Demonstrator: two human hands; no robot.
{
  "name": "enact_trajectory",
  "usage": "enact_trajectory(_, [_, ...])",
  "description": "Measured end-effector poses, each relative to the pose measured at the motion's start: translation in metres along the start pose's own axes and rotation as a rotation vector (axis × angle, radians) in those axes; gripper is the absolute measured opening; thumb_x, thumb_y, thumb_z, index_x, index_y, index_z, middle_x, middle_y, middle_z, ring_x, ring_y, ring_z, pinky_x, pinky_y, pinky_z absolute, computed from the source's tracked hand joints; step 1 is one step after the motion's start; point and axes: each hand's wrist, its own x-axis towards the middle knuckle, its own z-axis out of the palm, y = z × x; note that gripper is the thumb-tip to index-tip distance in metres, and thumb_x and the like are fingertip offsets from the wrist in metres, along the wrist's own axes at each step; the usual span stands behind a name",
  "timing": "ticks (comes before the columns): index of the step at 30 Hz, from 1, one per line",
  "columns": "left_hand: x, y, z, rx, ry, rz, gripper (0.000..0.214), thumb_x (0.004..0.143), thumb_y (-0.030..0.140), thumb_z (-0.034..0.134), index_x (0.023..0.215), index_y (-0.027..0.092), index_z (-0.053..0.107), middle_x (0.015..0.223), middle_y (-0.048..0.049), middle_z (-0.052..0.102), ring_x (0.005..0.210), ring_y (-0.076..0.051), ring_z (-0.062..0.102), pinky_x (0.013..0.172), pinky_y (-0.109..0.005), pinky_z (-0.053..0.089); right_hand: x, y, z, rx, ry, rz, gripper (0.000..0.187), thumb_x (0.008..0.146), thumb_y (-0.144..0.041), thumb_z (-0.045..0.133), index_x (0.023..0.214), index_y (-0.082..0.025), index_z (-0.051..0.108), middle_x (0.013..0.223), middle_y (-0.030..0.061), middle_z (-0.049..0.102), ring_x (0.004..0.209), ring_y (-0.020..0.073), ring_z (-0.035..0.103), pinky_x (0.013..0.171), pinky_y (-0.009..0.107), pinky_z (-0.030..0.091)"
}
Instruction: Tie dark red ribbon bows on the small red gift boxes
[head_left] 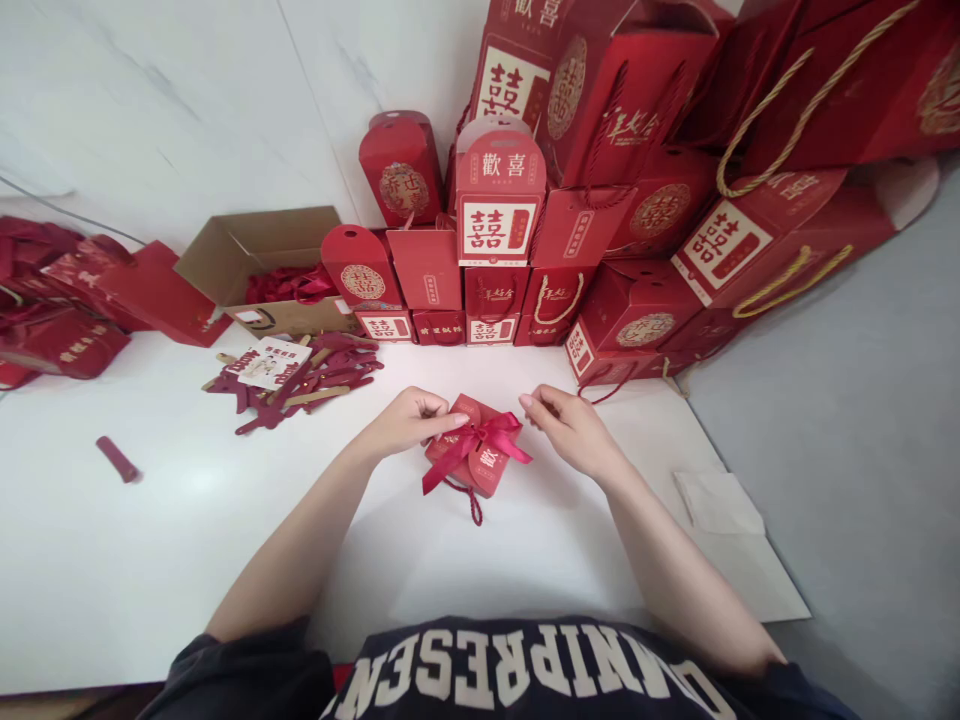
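A small red gift box [480,470] lies on the white table [150,540] in front of me, tied with a red ribbon bow [484,438]; a red cord hangs from its near side. My left hand [409,418] rests against the box's left side, its fingers curled and pinching the ribbon's left loop. Just to the right of the box, my right hand [568,420] has its fingers pinched together next to the bow's right loop; what they hold is hidden.
Many red gift boxes and bags [600,200] are stacked at the back and right. An open cardboard box [255,260] holds red ribbon. Nearby lie a pile of dark red tags [300,380], a small red roll [118,459], folded red bags [60,300] and white paper [716,500].
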Motion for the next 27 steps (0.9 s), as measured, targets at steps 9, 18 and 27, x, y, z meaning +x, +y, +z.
enact_trajectory(9, [0.000,0.002,0.003,-0.013,-0.030,-0.016,0.046,0.081,0.043,0.066,0.054,0.014,0.042,0.043,0.0031,0.051,0.041,-0.005,0.043,0.043,-0.018,0.029,-0.014,0.002,0.005,0.532,-0.443,0.141,0.041,0.083,-0.051,0.062,0.067,-0.014,0.062,0.063,0.0014,0.063,0.054,0.0111,0.058,0.057,0.024,0.048])
enact_trajectory(18, [0.002,-0.001,0.010,-0.095,-0.018,-0.006,0.048,0.082,0.041,0.065,0.051,0.015,0.039,0.042,0.0040,0.047,0.040,-0.005,0.038,0.042,-0.019,0.025,-0.015,0.008,0.000,0.440,-0.539,0.130,0.040,0.088,-0.045,0.059,0.062,-0.014,0.058,0.057,-0.0008,0.057,0.051,0.0093,0.054,0.053,0.022,0.045])
enact_trajectory(27, [0.004,0.002,0.007,0.197,0.175,0.211,0.046,0.082,0.040,0.064,0.051,0.015,0.041,0.064,0.0022,0.041,0.059,-0.009,0.042,0.059,-0.025,0.036,-0.011,0.014,0.001,0.505,-0.639,0.142,0.040,0.088,-0.045,0.057,0.065,-0.014,0.059,0.059,0.0000,0.058,0.055,0.0110,0.057,0.057,0.024,0.046])
